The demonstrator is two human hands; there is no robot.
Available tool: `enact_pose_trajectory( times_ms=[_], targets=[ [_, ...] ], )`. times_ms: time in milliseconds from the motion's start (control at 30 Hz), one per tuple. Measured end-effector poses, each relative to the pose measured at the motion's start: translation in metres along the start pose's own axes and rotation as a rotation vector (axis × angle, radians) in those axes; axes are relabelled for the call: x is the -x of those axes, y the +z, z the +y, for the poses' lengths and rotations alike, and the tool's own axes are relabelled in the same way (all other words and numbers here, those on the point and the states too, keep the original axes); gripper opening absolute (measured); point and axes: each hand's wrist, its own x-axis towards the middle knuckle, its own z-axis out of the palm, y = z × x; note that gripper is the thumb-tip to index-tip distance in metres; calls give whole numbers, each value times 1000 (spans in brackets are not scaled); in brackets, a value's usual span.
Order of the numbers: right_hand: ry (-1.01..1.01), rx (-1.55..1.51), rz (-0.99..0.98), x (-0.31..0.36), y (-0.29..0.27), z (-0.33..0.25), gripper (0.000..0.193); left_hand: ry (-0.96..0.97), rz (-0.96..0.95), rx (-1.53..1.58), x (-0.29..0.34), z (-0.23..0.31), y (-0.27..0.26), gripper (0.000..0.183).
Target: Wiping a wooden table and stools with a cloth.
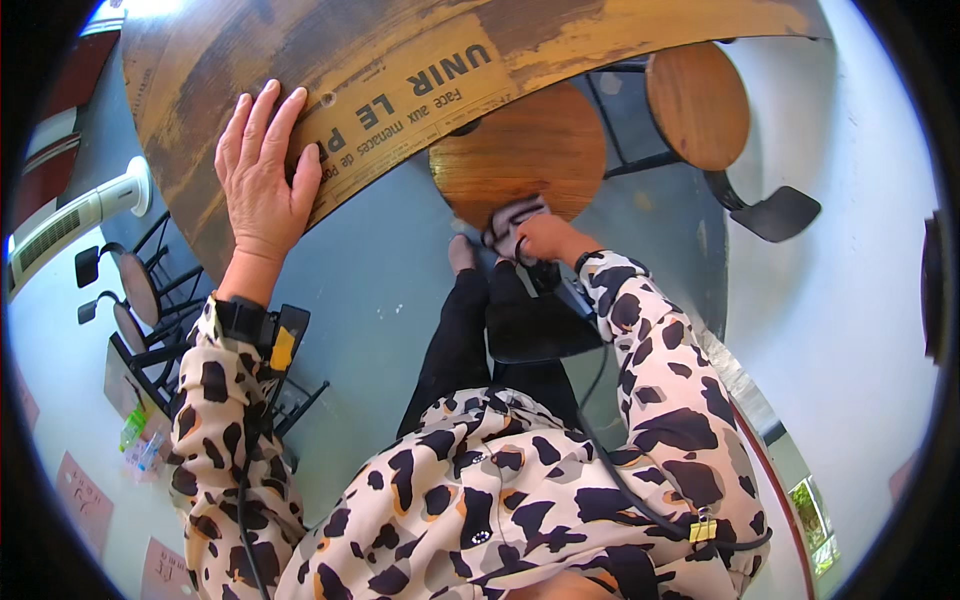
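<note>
My left hand (262, 180) lies flat on the brown wood-patterned table (300, 45), near its edge, fingers stretched out. Lower and to the right, my right hand (552, 238) is closed on a crumpled greyish-pink cloth (508, 218). The cloth rests against the near rim of a round wooden chair seat (520, 150), which is partly under the table. That chair's black backrest (540, 338) stands closer to me, below my right hand. Part of the cloth is hidden by my fingers.
Another chair with a round wooden seat (698, 105) and black backrest (776, 213) stands at the right by a white wall (840, 330). Several chairs are at the left, near a white tower fan (85, 222). The grey-blue floor (370, 270) shows between.
</note>
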Motion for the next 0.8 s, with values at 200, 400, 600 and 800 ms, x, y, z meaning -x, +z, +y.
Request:
enact_pose_trajectory(
  times_ms=[200, 400, 600, 800],
  targets=[
    [419, -806, -40, 54, -68, -39, 33, -20, 39, -39, -3, 4, 8, 48],
    [379, -1503, 537, 133, -100, -23, 36, -21, 50, -70, 3, 1, 12, 47],
    [309, -1626, 1100, 181, -117, 60, 22, 59, 131, 95, -90, 70, -1, 44],
    [391, -1152, 1391, 160, -151, 91, 34, 46, 222, -28, -169, 91, -3, 50]
  ],
)
